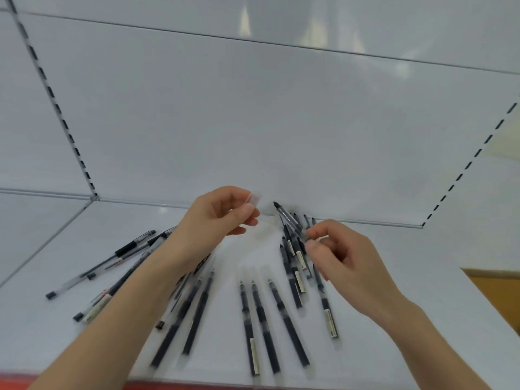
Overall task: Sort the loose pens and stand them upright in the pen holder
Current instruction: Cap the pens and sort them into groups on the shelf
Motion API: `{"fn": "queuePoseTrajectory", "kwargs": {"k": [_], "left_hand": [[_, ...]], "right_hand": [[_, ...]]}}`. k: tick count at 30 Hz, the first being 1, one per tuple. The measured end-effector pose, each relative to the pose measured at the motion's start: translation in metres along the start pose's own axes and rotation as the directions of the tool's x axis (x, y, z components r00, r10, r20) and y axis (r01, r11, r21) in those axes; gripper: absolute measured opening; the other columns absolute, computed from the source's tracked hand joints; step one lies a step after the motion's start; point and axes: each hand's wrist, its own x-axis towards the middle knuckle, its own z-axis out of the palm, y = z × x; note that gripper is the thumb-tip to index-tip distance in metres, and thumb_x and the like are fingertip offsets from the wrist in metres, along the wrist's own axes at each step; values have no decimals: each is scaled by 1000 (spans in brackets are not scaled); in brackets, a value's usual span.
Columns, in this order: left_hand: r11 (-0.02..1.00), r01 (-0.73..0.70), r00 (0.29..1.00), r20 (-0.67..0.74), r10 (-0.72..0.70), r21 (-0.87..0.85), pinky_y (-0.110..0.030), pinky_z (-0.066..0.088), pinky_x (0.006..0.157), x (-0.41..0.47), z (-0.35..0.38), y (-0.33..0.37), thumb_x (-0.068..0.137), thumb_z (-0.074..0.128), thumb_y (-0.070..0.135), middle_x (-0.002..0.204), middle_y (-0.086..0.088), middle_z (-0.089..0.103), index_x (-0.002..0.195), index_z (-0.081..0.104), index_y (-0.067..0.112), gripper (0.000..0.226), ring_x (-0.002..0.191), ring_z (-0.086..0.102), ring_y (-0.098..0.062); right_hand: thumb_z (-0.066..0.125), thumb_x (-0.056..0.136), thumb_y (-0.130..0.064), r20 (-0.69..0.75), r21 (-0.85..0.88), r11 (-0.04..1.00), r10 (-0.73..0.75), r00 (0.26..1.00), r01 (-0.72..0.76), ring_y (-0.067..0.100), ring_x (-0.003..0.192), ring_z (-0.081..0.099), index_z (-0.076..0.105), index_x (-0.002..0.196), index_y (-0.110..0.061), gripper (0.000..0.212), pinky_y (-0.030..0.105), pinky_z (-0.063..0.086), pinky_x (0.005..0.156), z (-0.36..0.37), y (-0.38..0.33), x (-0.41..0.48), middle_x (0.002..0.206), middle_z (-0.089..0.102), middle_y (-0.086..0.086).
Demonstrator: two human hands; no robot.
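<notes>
**Pens loose on the shelf, no pen holder in view**

Head view. By my reading the task is near its start. Every pen but one lies flat, and nothing stands upright anywhere in the frame. The pen holder does not show, so I cannot tell whether any pens are already in it. Some rough grouping seems made. Dark-barrelled pens fan out across the middle and right. A few clear pens with black grips lie apart at the left, some partly under the left forearm. What is left looks like nearly all of it: gathering the pens and standing them in the holder.

The right hand pinches the held pen between thumb and forefinger, low on its barrel, with the other fingers loosely curled. The pen's dark tip points up and away toward the back panel. This pen is raised above a cluster of dark pens lying just beneath and beside the hand.

The left hand hovers just left of that tip, apart from it. Its fingers are curled, and thumb and forefinger pinch a small clear piece, probably a cap, though blur leaves that unsure. The nearest flat pens lie below both hands, toward the shelf's red front edge.
</notes>
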Motion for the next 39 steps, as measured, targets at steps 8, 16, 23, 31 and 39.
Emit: {"fn": "queuePoseTrajectory", "kwargs": {"k": [8,16,23,31,39], "left_hand": [[956,42,996,-59,-61,-289,-20,55,71,-12,5,18,82,57,17,74,2,71,87,63,14,9,73,68,-10],[988,-35,999,-40,29,-152,-21,54,77,-17,11,18,83,58,8,75,4,72,89,65,14,12,76,67,-8],[970,-17,998,-62,2,-242,-20,56,73,-16,11,16,72,62,13,72,3,70,84,67,15,14,70,65,-8],[917,-11,996,-87,-25,-400,-24,56,72,-14,10,19,65,60,14,71,1,70,80,64,11,16,64,66,-9],[916,-5,999,-50,-16,-401,-25,57,72,-17,8,21,64,61,13,70,-2,69,71,71,16,13,64,66,-10]], "right_hand": [[52,75,-28,17,26,997,-78,997,77,8,43,32,56,76,-29,4,11,31,46,4,-20,-5,43,39,-4],[54,75,-29,-44,4,993,-122,992,122,10,43,31,56,73,-30,4,17,30,45,-3,-23,-5,42,38,-4],[48,67,-47,3,0,994,-111,994,111,9,44,32,58,74,-30,21,14,31,45,-4,-20,-9,43,39,-2],[48,66,-46,-16,70,991,-113,993,114,14,44,34,60,71,-29,21,25,31,45,0,-23,-12,42,37,-4],[49,67,-45,-44,72,990,-122,992,125,14,44,32,59,71,-28,20,26,29,44,-1,-24,-12,42,36,-2]]}}
